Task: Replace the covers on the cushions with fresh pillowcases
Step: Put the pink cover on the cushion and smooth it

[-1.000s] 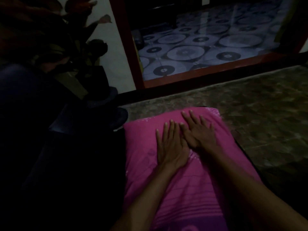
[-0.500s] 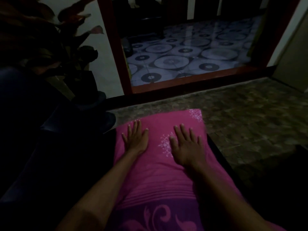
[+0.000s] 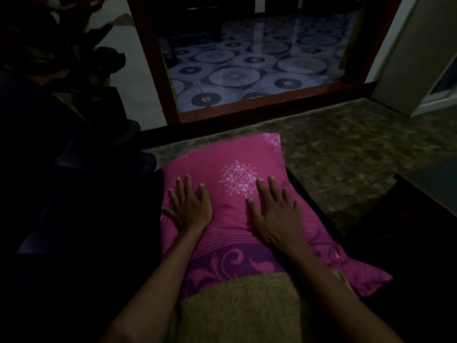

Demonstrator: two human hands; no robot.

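A pink pillowcase covers a cushion lying lengthwise in the centre of the frame, its far end pointing toward the upper middle. The fabric carries a pale floral medallion near the middle, a second, smaller medallion at the far right corner, and a purple band with pink scrollwork across the near part. At the lower centre, an olive-brown patterned cushion shows beyond the open near edge of the pink cover; whether it is the same cushion protruding or a separate one lying over it cannot be determined.

The left hand lies flat on the left side of the pillowcase, palm down, fingers straight and spread, the outermost finger reaching the left edge of the fabric. It grips nothing. The right hand lies flat on the right side, palm down, fingers straight and slightly apart, fingertips just beside the medallion. It also grips nothing. The two hands are apart, with a small crease in the fabric between them. Both forearms run in from the bottom of the frame.

The cushion rests on a dark surface, too dim to identify. A mottled brown floor lies to the right. A red-framed doorway occupies the upper centre, with circle-patterned tiles beyond it. The left of the frame is dark; a leafy plant is faintly visible at the upper left.
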